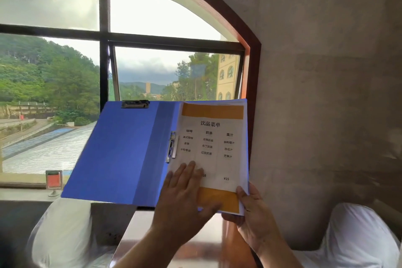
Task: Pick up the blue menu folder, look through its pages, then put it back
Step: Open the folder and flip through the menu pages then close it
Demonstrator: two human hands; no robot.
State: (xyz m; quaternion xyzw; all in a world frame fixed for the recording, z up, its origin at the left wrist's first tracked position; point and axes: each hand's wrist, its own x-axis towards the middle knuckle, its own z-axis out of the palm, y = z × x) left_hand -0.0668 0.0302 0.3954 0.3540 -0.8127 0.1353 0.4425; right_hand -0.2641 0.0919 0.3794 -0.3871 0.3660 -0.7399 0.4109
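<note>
While the blue menu folder [121,150] lay open before the arched window [152,28], right hand [253,213] pinched its lower corner; left hand [185,198] rested flat, fingers spread, on the menu page [213,148].

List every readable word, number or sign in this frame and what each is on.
"饮品菜单": heading of the menu page in the open blue folder.
"奶茶", "果汁": column headings, same page.
"¥15": lower right of the page.
First column heading and the item lines: too blurred.
Red sign on the sill: unreadable.
</note>
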